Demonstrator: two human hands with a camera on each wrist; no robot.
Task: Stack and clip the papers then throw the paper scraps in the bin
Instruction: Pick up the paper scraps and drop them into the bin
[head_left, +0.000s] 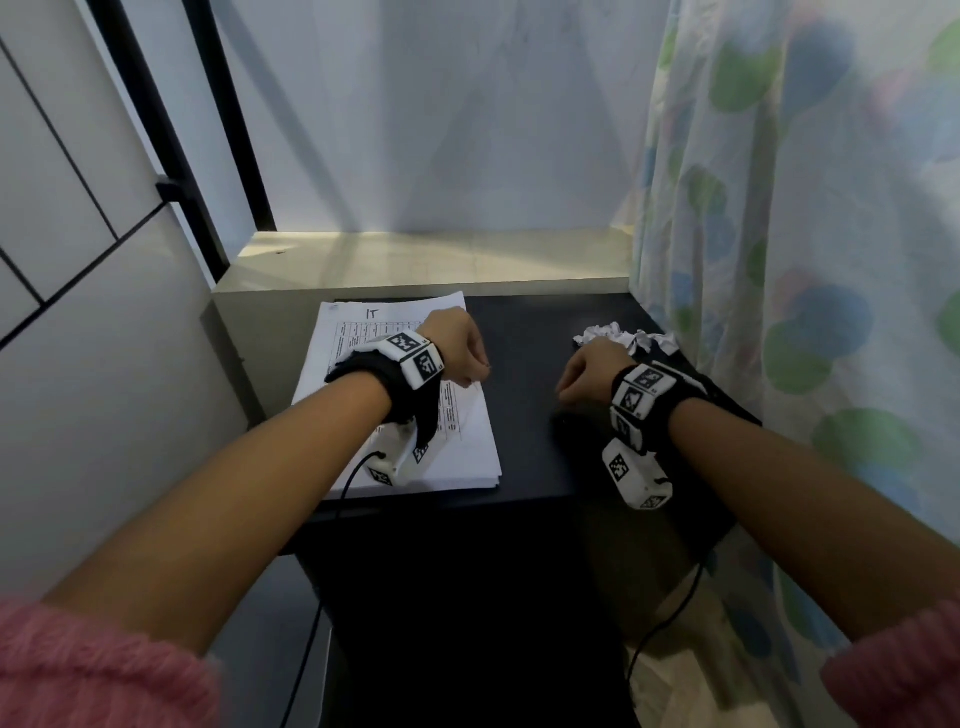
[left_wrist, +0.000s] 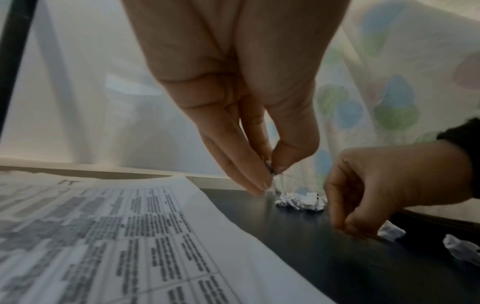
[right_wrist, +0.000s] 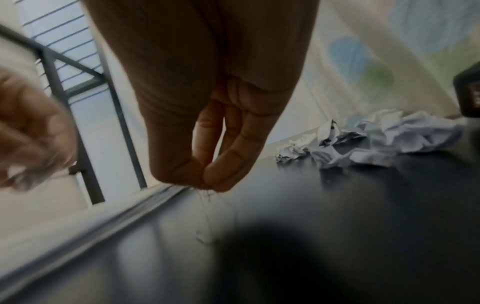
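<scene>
A stack of printed papers (head_left: 467, 447) (left_wrist: 130, 236) lies on the left of the black table (head_left: 530, 338). My left hand (head_left: 480, 376) (left_wrist: 271, 168) hovers over the stack's right edge, thumb and fingers pinching a small metal clip (left_wrist: 269, 164). My right hand (head_left: 566, 392) (right_wrist: 207, 181) is down at the table's middle, thumb and forefinger pinched on a thin wire clip (right_wrist: 207, 197) just above the surface. Crumpled paper scraps (head_left: 623, 335) (left_wrist: 301, 200) (right_wrist: 363, 142) lie at the table's back right, behind the right hand. No bin is in view.
A spotted curtain (head_left: 779, 208) hangs close along the table's right side. A pale ledge (head_left: 415, 260) runs behind the table, with a black metal frame (head_left: 171, 156) and a white wall to the left. Cables trail from both wrist units.
</scene>
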